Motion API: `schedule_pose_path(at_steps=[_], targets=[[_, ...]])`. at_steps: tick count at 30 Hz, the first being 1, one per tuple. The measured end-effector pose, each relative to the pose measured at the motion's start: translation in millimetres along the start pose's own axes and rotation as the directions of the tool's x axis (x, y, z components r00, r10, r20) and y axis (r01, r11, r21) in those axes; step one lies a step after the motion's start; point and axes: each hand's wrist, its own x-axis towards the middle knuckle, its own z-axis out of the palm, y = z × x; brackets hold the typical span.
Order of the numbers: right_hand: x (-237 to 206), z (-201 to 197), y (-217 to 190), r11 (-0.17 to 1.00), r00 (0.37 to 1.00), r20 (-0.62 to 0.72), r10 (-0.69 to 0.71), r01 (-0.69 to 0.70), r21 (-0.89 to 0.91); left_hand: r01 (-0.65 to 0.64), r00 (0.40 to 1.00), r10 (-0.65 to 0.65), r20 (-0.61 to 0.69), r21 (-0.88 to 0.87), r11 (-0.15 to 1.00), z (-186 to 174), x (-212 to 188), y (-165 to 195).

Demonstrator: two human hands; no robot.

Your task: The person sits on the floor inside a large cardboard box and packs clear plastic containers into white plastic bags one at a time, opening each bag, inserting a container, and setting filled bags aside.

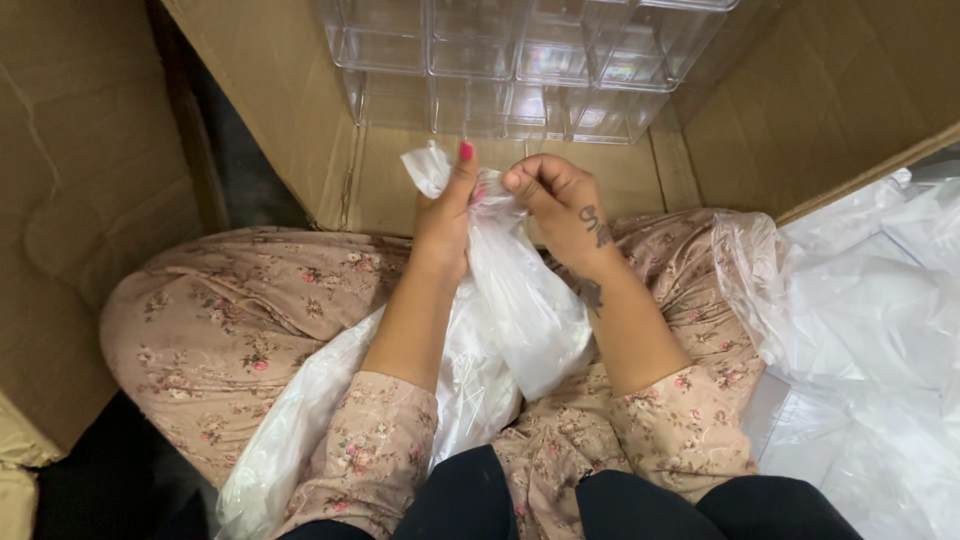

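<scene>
Two hands grip one clear plastic bag (520,300) above the lap; left hand (445,225) and right hand (560,205) pinch its gathered neck closed; contents unclear; an open cardboard box (800,110) holds clear plastic containers (520,65), count uncertain.

One head camera looks steeply down, close over the lap (250,330) and an open cardboard box (790,110).

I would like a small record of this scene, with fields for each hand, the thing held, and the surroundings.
left hand: pinches the top of the plastic bag
right hand: grips the same bag top, close to the left
bag: thin, whitish, gathered at the top, hanging over the lap
front: clear boxes stacked in a cardboard box
right side: more plastic bags
</scene>
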Motion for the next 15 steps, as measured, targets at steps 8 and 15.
schedule_pose_path(at_steps=[8,15], targets=[[3.5,0.5,-14.2,0.977,0.989,-0.136,0.063,-0.034,0.210,0.165,0.948,-0.075,0.308,-0.276,0.947,5.9,-14.9,16.3],[-0.9,-24.1,-18.6,0.680,0.993,0.118,0.027,-0.105,0.726,0.145,0.976,-0.085,0.199,-0.311,0.939,-21.0,9.0,0.1]])
